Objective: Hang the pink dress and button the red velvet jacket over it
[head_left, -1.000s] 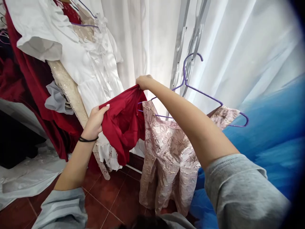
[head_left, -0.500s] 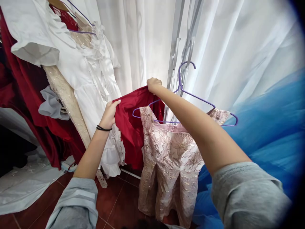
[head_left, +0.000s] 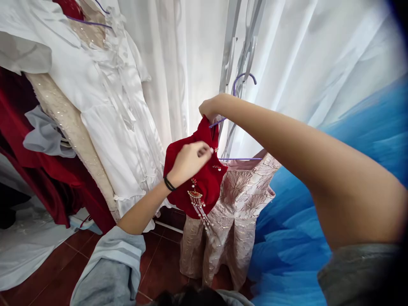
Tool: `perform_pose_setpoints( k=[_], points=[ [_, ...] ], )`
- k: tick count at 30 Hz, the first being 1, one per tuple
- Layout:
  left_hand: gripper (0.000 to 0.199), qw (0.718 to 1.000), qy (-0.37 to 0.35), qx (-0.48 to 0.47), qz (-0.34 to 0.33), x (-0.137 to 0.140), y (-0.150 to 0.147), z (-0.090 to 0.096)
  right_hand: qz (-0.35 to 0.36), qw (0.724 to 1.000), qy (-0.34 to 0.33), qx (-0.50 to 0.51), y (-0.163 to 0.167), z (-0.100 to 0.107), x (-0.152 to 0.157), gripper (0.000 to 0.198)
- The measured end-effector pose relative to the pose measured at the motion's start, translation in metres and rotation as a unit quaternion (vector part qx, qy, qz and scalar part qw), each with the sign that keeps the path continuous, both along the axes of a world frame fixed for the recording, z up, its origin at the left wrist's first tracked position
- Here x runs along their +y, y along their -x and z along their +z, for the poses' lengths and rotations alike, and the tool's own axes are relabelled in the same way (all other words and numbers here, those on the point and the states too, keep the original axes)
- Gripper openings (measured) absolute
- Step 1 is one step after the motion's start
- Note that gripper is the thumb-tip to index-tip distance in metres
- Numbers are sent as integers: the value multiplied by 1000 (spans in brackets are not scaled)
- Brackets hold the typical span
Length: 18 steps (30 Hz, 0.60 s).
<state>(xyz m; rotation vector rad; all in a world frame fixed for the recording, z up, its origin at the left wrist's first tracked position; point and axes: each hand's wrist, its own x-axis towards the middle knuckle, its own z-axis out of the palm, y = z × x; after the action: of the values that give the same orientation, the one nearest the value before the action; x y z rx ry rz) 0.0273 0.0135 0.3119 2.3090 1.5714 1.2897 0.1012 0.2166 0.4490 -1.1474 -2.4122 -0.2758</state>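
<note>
A red top (head_left: 178, 193) with beaded trim and a pearl-tasselled ornament (head_left: 195, 198) hangs in front of a pale pink brocade dress (head_left: 236, 193). High on the red top, my right hand (head_left: 212, 106) is closed around its upper edge, close to the purple hanger (head_left: 236, 83). My left hand (head_left: 191, 160) lies across the front of the red cloth, thumb and fingers curled together by its beaded edge. What is between those fingertips, if anything, is too small to make out. The pink dress's left shoulder is hidden behind the red top.
At left hang a white ruffled dress (head_left: 108, 110), a beige sequined dress (head_left: 72, 127) and dark red garments (head_left: 19, 127). Blue tulle (head_left: 293, 238) fills the right side. White curtains (head_left: 296, 55) and a metal rack (head_left: 234, 46) stand behind, over a red tiled floor (head_left: 159, 259).
The red cloth, stretched between both hands before, now hangs with its beaded front showing. My left hand has moved right across it. My right hand stays high, near the hanger.
</note>
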Motion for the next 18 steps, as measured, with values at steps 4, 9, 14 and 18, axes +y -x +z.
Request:
perform_pose_setpoints(
  k=[4,9,14,18],
  points=[
    [23,985,-112,29,132,34,15,24,-6,996,62,-58,8,-1,-4,64],
    [45,996,77,5,40,74,15,52,136,984,-7,-119,-9,16,-48,38],
    [40,994,102,26,28,74,8,59,132,976,-99,141,-127,13,-79,25],
    [33,997,77,27,3,72,6,56,-31,927,3,374,-241,-60,-63,22]
  ],
)
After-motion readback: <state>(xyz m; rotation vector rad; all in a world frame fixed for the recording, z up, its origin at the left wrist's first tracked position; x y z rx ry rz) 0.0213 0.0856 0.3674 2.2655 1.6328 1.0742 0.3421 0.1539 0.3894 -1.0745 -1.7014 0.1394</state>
